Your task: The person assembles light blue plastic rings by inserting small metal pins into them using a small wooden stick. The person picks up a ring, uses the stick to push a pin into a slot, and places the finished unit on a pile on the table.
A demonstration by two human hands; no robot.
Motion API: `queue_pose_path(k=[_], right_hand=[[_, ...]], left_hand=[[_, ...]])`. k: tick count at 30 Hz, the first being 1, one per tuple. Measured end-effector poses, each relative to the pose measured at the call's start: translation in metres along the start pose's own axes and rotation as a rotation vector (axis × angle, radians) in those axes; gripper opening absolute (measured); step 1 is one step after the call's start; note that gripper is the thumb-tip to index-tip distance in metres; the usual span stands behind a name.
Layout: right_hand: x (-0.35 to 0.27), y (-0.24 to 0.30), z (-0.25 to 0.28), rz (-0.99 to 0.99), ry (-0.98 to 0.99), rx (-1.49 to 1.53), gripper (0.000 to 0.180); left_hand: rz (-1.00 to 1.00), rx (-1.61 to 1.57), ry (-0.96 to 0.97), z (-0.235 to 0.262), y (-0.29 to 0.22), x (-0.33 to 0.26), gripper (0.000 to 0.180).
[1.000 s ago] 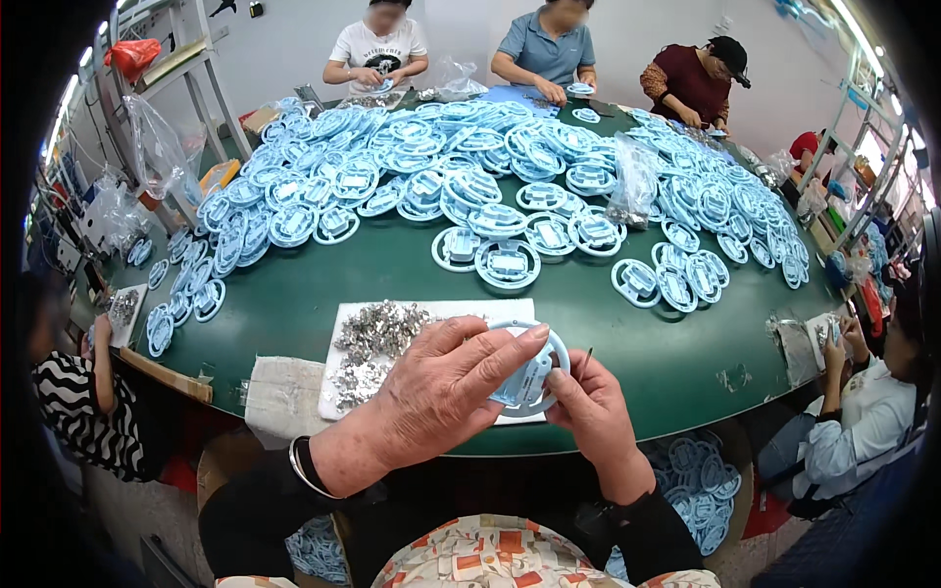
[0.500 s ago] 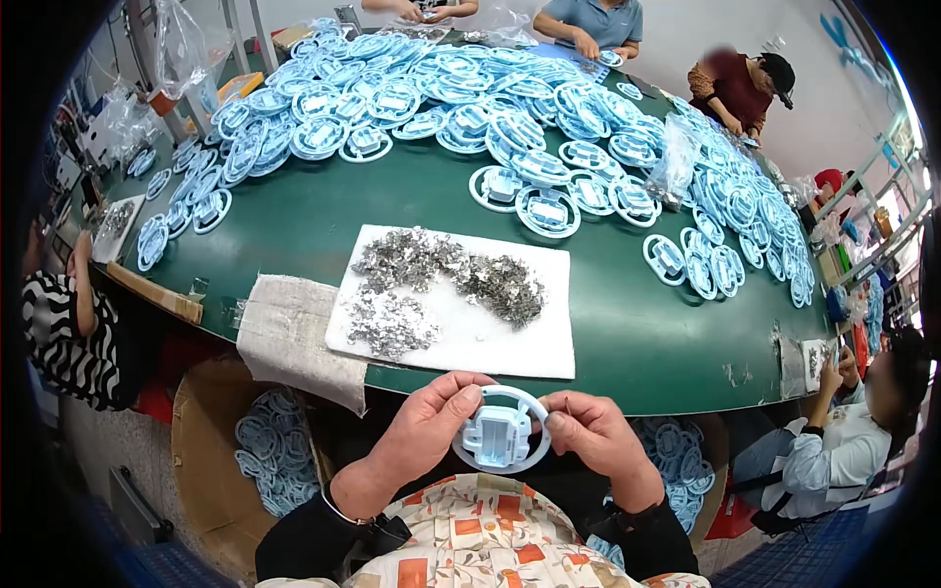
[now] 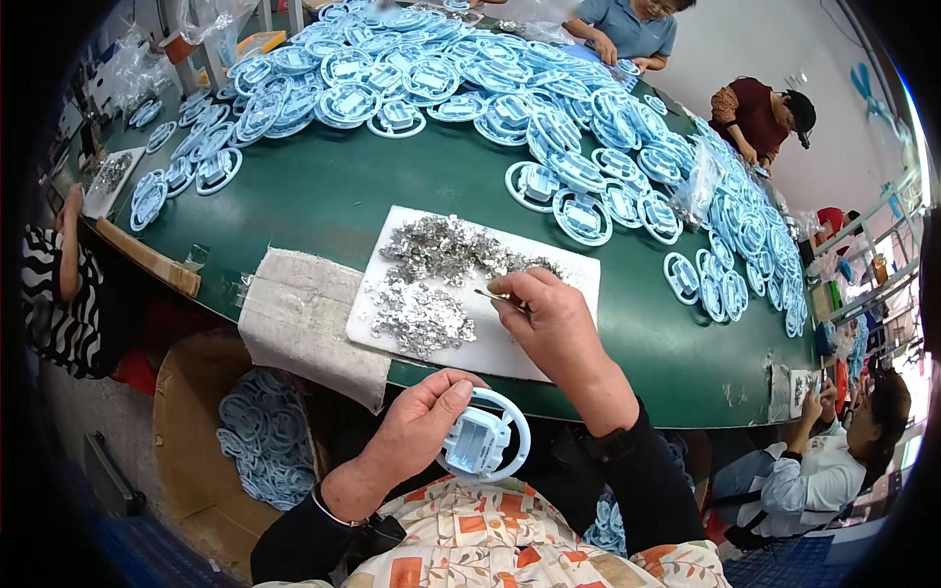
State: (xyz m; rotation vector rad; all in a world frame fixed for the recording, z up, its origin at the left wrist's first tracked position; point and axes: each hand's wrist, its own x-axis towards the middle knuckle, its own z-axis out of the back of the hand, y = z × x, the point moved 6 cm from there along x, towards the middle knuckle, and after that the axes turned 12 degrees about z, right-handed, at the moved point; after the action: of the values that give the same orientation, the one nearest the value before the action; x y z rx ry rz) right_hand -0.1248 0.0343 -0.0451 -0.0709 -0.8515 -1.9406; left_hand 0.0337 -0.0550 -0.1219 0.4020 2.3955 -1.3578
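My left hand point(image 3: 421, 416) grips the left rim of a light blue plastic toy steering wheel point(image 3: 480, 439), held slightly tilted in front of my body. Its box-shaped hub faces up. Above the white foam board point(image 3: 573, 314), my right hand point(image 3: 549, 318) pinches a thin, pointed metal tool point(image 3: 490, 293), which looks like tweezers. On the board lie small shiny metal pieces point(image 3: 421, 316) at the near left and a duller heap of metal pieces point(image 3: 441, 245) behind them. My right fingers partly cover the right end of the heap.
A large pile of blue wheels point(image 3: 431, 78) covers the far side of the green table point(image 3: 323, 206). A pale cloth point(image 3: 304, 304) hangs over the near edge. Below left, a cardboard box point(image 3: 186, 431) contains more wheels. Several other people sit or stand around the table.
My right hand has left the wheel and moved forward over the foam board, with the metal tool showing at its fingertips. The left hand still holds the wheel, now more tilted. The view has shifted.
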Motion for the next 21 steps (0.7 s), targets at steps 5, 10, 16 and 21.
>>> queue_pose_path(k=[5, 10, 16, 21], right_hand=[[0.036, -0.002, -0.023, 0.057, 0.142, -0.147, 0.014], [0.045, -0.004, -0.033, 0.057, 0.2, -0.291, 0.017], [0.036, -0.011, -0.023, 0.025, 0.235, -0.262, 0.013], [0.028, -0.013, -0.016, 0.022, 0.27, -0.233, 0.014]], left_hand=[[0.027, 0.024, 0.018, 0.0, -0.002, 0.002, 0.026], [0.01, 0.065, 0.021, 0.006, -0.003, 0.003, 0.027], [-0.004, 0.094, 0.009, 0.009, -0.009, 0.002, 0.027], [0.0, 0.125, 0.027, 0.002, -0.015, 0.003, 0.028]])
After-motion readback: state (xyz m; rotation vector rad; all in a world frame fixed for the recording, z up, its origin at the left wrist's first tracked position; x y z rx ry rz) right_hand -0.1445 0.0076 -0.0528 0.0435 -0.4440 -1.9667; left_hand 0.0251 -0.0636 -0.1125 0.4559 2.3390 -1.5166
